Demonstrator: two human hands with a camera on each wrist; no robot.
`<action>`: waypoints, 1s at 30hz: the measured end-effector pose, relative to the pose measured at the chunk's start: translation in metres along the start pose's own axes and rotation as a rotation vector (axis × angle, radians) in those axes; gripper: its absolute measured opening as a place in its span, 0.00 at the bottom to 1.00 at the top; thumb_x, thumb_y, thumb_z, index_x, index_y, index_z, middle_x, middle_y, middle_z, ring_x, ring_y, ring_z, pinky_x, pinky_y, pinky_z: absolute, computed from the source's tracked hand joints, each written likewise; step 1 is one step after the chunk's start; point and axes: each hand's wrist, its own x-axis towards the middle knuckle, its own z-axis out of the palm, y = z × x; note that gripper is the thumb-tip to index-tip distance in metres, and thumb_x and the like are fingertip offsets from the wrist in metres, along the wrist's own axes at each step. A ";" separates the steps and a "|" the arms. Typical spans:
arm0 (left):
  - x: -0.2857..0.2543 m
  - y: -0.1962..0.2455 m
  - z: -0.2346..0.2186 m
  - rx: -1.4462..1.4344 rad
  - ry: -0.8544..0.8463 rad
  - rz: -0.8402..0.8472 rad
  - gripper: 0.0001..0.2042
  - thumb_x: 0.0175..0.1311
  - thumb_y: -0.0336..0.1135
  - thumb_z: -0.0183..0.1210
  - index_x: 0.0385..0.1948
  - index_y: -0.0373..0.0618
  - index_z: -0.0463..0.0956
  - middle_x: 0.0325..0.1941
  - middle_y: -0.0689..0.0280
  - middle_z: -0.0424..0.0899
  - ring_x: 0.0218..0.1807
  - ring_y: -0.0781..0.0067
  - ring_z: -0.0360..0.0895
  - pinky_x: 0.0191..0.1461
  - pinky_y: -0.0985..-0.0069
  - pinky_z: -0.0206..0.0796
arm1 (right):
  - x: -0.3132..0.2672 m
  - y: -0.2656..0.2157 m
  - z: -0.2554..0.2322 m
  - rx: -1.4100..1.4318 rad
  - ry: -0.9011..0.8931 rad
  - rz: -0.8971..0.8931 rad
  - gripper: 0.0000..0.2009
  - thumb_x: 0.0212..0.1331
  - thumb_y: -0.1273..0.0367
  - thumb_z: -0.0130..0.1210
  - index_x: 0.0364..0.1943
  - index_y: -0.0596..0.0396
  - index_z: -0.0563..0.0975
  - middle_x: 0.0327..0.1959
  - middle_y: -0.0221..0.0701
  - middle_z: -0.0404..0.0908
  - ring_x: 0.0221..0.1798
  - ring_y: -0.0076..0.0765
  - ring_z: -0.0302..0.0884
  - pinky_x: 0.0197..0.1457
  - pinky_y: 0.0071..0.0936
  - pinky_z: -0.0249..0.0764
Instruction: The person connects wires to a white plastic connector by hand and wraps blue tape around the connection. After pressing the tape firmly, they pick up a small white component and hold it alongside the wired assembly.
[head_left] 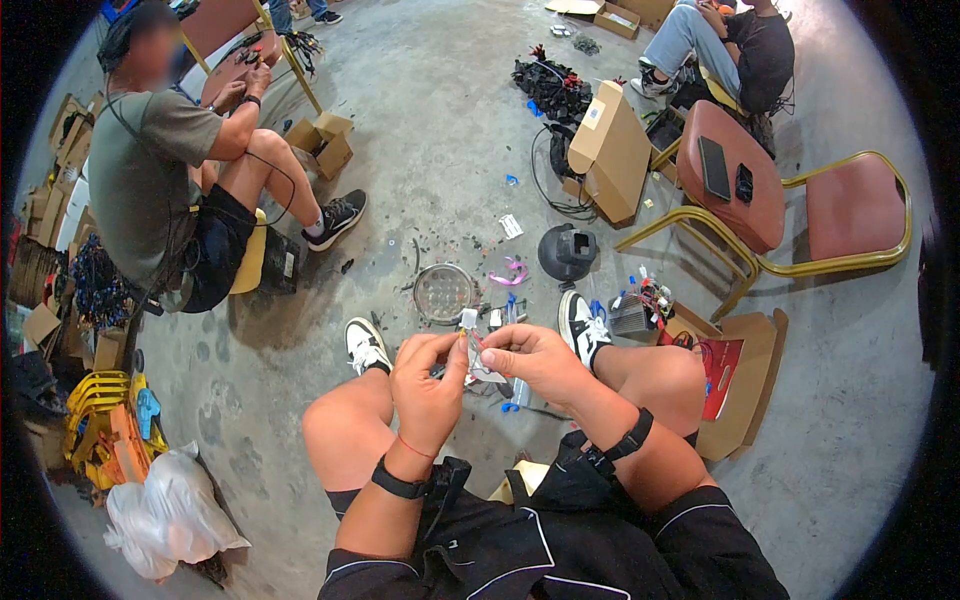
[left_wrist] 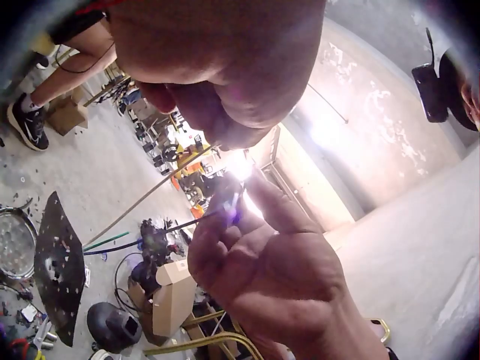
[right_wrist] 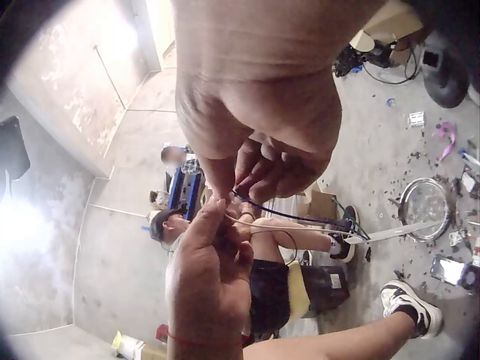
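Left hand [head_left: 428, 385] and right hand [head_left: 528, 360] meet above the knees, fingertips together, both pinching a small clear piece with thin wires [head_left: 478, 352]. In the right wrist view a dark wire [right_wrist: 289, 217] and a pale one run from the pinch toward 3 o'clock. What the piece is cannot be told; the fingers cover most of it.

On the concrete floor [head_left: 440, 160], just beyond the hands at 12 o'clock, lies a round metal dish [head_left: 445, 292] with small loose parts scattered around it. At 1 o'clock sits a black dome-shaped housing [head_left: 567, 252], with a pink strip [head_left: 514, 272] beside it. Two black-and-white shoes [head_left: 366, 345] flank the hands.

At 2 o'clock a gold-framed chair [head_left: 790, 215] with a red seat carries two dark flat devices. A cardboard box [head_left: 610, 150] leans near it. At 10 o'clock a seated person in a grey shirt [head_left: 150, 180] works at another chair. At 1 o'clock, far off, a second seated person [head_left: 735, 45] is partly cut off. At 8 o'clock lies a white plastic bag [head_left: 165, 515].
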 end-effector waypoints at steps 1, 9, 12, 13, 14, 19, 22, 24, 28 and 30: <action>0.000 0.000 0.000 0.005 -0.001 0.006 0.05 0.65 0.28 0.68 0.39 0.38 0.87 0.35 0.62 0.84 0.36 0.71 0.79 0.41 0.76 0.72 | 0.000 0.000 0.001 -0.001 -0.003 0.007 0.12 0.67 0.67 0.67 0.48 0.61 0.83 0.43 0.28 0.86 0.45 0.21 0.81 0.49 0.22 0.76; -0.001 -0.002 -0.001 0.026 -0.012 0.027 0.05 0.65 0.28 0.68 0.39 0.38 0.87 0.35 0.62 0.84 0.37 0.70 0.80 0.41 0.75 0.72 | 0.001 0.006 -0.002 -0.018 -0.016 -0.042 0.11 0.67 0.67 0.67 0.45 0.60 0.84 0.42 0.28 0.86 0.44 0.21 0.81 0.48 0.22 0.77; 0.000 -0.001 -0.001 0.011 -0.005 0.028 0.05 0.65 0.28 0.68 0.39 0.38 0.87 0.35 0.62 0.84 0.37 0.70 0.80 0.42 0.75 0.72 | 0.001 0.007 -0.004 -0.045 -0.014 -0.057 0.11 0.66 0.67 0.68 0.44 0.60 0.84 0.41 0.28 0.86 0.44 0.21 0.80 0.47 0.22 0.76; -0.001 0.000 -0.001 0.010 -0.004 0.034 0.05 0.65 0.28 0.68 0.39 0.38 0.87 0.35 0.61 0.84 0.37 0.70 0.80 0.42 0.74 0.72 | 0.001 0.008 -0.004 -0.057 -0.018 -0.063 0.11 0.66 0.67 0.68 0.44 0.60 0.84 0.40 0.27 0.86 0.44 0.20 0.80 0.47 0.22 0.76; -0.001 0.000 -0.001 0.010 -0.003 0.041 0.05 0.65 0.28 0.68 0.39 0.37 0.87 0.35 0.61 0.84 0.37 0.69 0.80 0.42 0.74 0.72 | 0.001 0.008 -0.004 -0.058 -0.018 -0.063 0.11 0.66 0.67 0.68 0.44 0.60 0.84 0.40 0.27 0.86 0.44 0.20 0.80 0.47 0.22 0.76; 0.002 -0.002 -0.003 0.025 -0.004 0.032 0.06 0.65 0.28 0.68 0.39 0.37 0.86 0.35 0.61 0.84 0.36 0.69 0.80 0.42 0.74 0.72 | 0.005 0.006 -0.005 -0.033 0.025 -0.104 0.13 0.65 0.67 0.69 0.48 0.59 0.82 0.42 0.26 0.85 0.44 0.20 0.80 0.47 0.20 0.76; 0.006 0.002 -0.009 0.042 -0.008 0.020 0.05 0.66 0.27 0.66 0.38 0.35 0.85 0.35 0.62 0.83 0.35 0.70 0.79 0.42 0.75 0.72 | 0.013 -0.003 -0.020 -0.187 0.279 -0.123 0.11 0.71 0.62 0.62 0.39 0.55 0.80 0.35 0.27 0.83 0.41 0.22 0.77 0.48 0.24 0.74; 0.008 0.006 -0.013 -0.079 0.034 -0.028 0.05 0.68 0.28 0.66 0.38 0.35 0.85 0.35 0.64 0.83 0.37 0.74 0.77 0.45 0.76 0.70 | 0.019 -0.010 -0.030 -0.142 0.351 -0.216 0.12 0.72 0.60 0.61 0.37 0.53 0.79 0.34 0.26 0.83 0.36 0.21 0.76 0.43 0.23 0.71; 0.009 -0.002 -0.025 -0.082 0.072 -0.021 0.06 0.67 0.27 0.67 0.39 0.34 0.85 0.35 0.63 0.83 0.36 0.74 0.79 0.43 0.77 0.72 | 0.056 0.002 -0.042 -0.194 0.481 -0.171 0.11 0.73 0.61 0.58 0.41 0.54 0.81 0.38 0.27 0.84 0.38 0.23 0.77 0.44 0.25 0.73; 0.009 -0.006 -0.030 -0.091 0.082 -0.046 0.06 0.66 0.27 0.68 0.39 0.34 0.85 0.35 0.63 0.83 0.37 0.75 0.79 0.44 0.77 0.72 | 0.081 0.020 -0.054 -0.223 0.526 -0.120 0.10 0.74 0.62 0.57 0.42 0.55 0.81 0.39 0.28 0.85 0.38 0.24 0.78 0.45 0.25 0.73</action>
